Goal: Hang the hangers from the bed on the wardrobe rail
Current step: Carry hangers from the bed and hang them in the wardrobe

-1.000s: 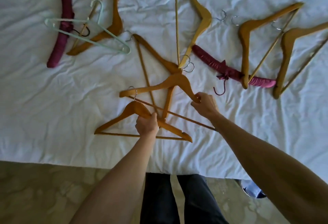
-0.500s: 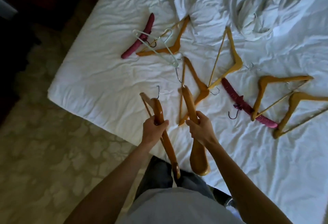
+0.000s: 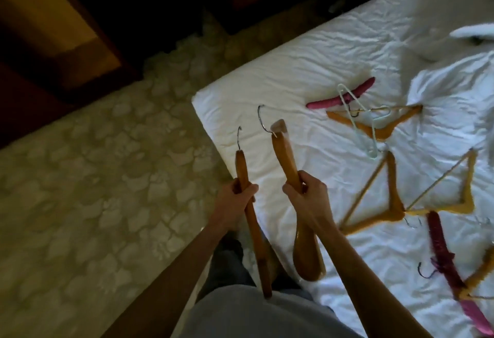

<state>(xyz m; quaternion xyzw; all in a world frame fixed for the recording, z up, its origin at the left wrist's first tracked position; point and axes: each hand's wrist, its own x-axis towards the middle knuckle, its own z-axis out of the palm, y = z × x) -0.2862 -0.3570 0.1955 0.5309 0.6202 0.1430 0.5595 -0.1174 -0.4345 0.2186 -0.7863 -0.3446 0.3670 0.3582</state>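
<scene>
My left hand (image 3: 233,205) grips a brown wooden hanger (image 3: 242,166) seen edge-on, its metal hook pointing up and away. My right hand (image 3: 307,198) grips a second, thicker wooden hanger (image 3: 284,155) the same way, hook up. Both are held off the bed, over its near-left corner. On the white bed (image 3: 267,89) lie several more hangers: a pink padded one (image 3: 334,99), a pale green wire one (image 3: 358,123) across a wooden one (image 3: 379,130), two wooden triangles (image 3: 393,196), and a dark red padded one (image 3: 441,246).
A patterned beige floor (image 3: 107,177) spreads to the left of the bed. Dark wooden furniture (image 3: 53,30) stands at the upper left, beyond the floor. Bunched white bedding (image 3: 459,89) lies at the far right of the bed.
Both hands have lifted their wooden hangers off the bed and turned them edge-on. The view has swung left, away from the bed toward the floor and the dark furniture.
</scene>
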